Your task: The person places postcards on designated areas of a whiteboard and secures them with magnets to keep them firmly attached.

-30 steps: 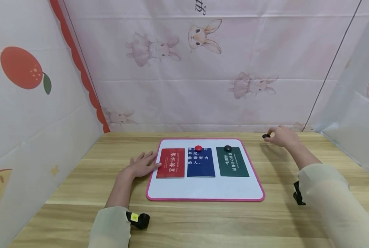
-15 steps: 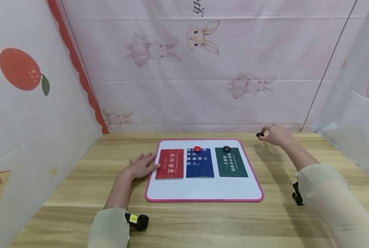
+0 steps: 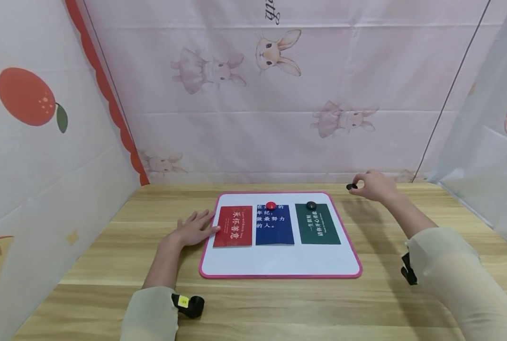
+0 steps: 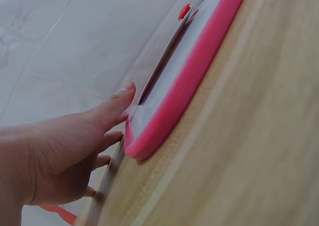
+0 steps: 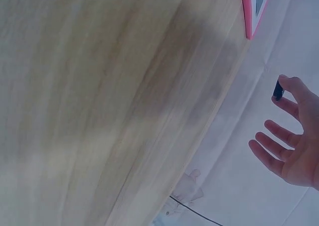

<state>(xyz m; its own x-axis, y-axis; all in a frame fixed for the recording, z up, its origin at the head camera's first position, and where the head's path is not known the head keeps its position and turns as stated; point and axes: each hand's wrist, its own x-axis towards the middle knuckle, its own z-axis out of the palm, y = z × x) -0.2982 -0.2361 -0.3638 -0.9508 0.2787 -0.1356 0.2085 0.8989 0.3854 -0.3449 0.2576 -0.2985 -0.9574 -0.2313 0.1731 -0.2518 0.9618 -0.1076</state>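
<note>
Pinching a small black magnet (image 3: 351,186) above the table's far right, the right hand (image 3: 375,185) hovers beside the whiteboard (image 3: 279,265). Flat-fingered, the left hand (image 3: 191,229) steadies the red card (image 3: 233,226). That light fingertip pinch could slip, dropping the magnet

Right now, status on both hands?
Right hand pinches small black round magnet. Left hand flat on red card. Nothing blocking.

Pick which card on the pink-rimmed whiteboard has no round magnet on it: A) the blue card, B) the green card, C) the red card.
C: the red card is bare, while a round red magnet sits on the blue card and a round black magnet on the green card.
</note>
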